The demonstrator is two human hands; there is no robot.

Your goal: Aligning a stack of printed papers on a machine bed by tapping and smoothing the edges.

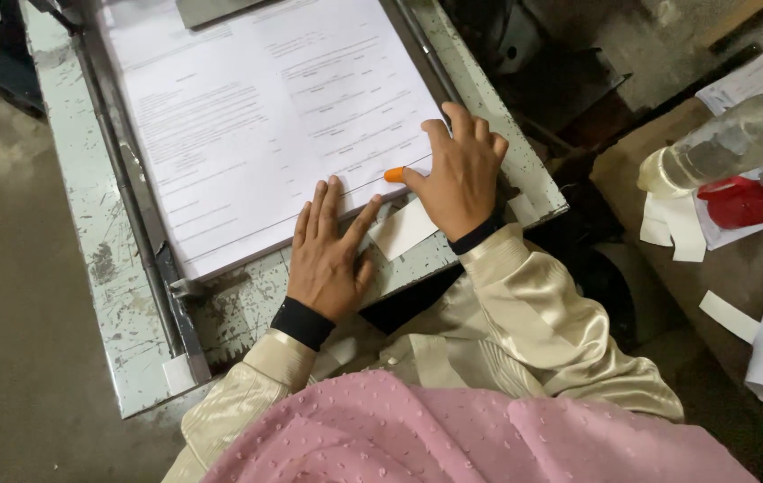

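A thick stack of printed white paper (pixel 256 125) lies on a worn, chipped grey metal table (pixel 86 268). My left hand (pixel 328 255) rests flat with fingers apart on the stack's near edge. My right hand (pixel 460 174) presses on the stack's near right corner, its thumb wearing an orange rubber fingertip (pixel 394 174). A small white paper slip (pixel 402 229) lies on the table between the two hands, just below the stack. Neither hand grips anything.
Metal guide rails (pixel 131 206) run along the stack's left side. At right, a brown surface holds a clear plastic bottle (pixel 730 139), a red object (pixel 743 201) and loose white paper strips (pixel 672 224). Concrete floor lies to the left.
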